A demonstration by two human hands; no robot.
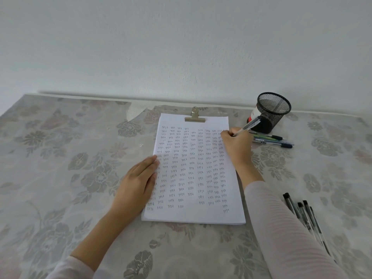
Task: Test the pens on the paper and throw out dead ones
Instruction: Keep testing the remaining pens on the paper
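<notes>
The right hand [236,146] gripped a pen [249,125] with curled fingers, up at the top right corner of the paper [193,174]. The tip was hidden behind the hand, so it could not be told if it touched the page. The left hand [138,178] lay flat with straight fingers on the left edge of the paper and pressed it down. A clip [194,116] held the top of the sheets.

The paper was almost full of small "test" words. A new mark could get lost among the old ones, and then a dead pen might look like a good one.

The back end of the pen pointed at the mesh cup [273,111] and was near it. A big stroke could bump the cup.

Some far pens [269,139] lay just beside the cup. Some near pens [304,214] lay on the counter [60,158] close to the right sleeve. The sleeve could push those and make them roll. If the two heaps got mixed, nobody could tell the tested pens from the rest.
</notes>
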